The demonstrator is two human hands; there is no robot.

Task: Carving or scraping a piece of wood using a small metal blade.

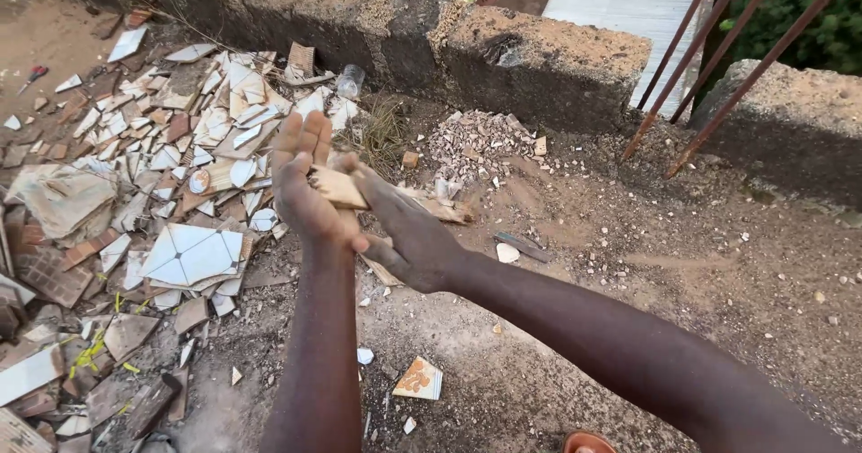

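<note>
From the head camera, both arms reach out over dusty ground. The left hand (305,179) is raised with fingers straight and together, its palm pressed against a tan tile shard (339,186). The right hand (409,233) closes on the same shard from the other side, fingers lying along it, so the piece is sandwiched between the two palms above the dirt. To the left lies a heap of broken tiles (180,166), white and brown, with one large white tile (191,254) showing a dark line pattern. A small orange-patterned fragment (419,379) sits on the ground near the left forearm. Behind the hands runs a rough concrete wall (539,58), with a mound of fine rubble (476,140) at its foot.
</note>
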